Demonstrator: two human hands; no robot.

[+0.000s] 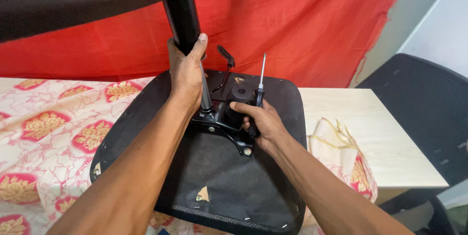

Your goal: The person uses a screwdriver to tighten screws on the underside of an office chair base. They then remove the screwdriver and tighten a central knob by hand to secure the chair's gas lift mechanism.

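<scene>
The gas-lift column (183, 18), a black cylinder, stands near upright at upper centre of the frame, its long axis running from the mounting plate (222, 128) up and slightly left. Its upper end is cut off behind a dark upholstered part (73, 1) filling the upper left; what that part is cannot be made out in full. The column's thinner steel rod is partly hidden by the left hand.

The left hand (186, 72) is wrapped around the column, fingers closed, thumb up along the shaft. The right hand (261, 120) is closed on one screwdriver (260, 94), whose handle is mostly covered by the fingers; the shaft points straight up. The thumb rests against the plate's black round boss.

The upturned seat base (214, 181) lies at centre frame, underside up, its near edge cut off by the forearms. Two bolt heads show on the plate; a third fastener sits lower, beside a tear in the fabric. One black lever (225, 56) rises behind the plate.

Beneath lies one floral cloth (53, 128) on a pale table (380, 132). A red curtain (302, 20) hangs behind. One black chair (424, 113) stands at right, partly cut off.
</scene>
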